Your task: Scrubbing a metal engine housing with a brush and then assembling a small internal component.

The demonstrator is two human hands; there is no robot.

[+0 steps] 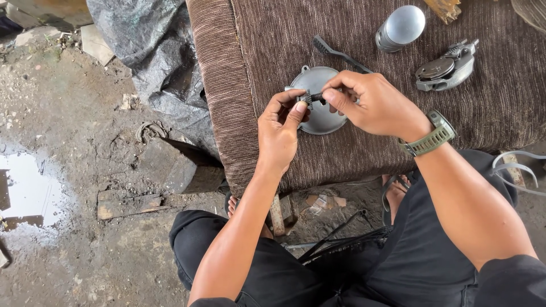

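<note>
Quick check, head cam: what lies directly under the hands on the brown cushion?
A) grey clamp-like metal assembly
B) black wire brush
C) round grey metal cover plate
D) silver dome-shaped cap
C: the round grey metal cover plate sits right beneath the left hand and right hand, which pinch a small dark toothed part between them; the other three lie further back on the cushion.

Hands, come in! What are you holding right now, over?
Left hand and right hand both pinch a small dark toothed part. Round metal cover lies beneath on the brown cushion. Brush lies beyond, clear of hands.
</note>
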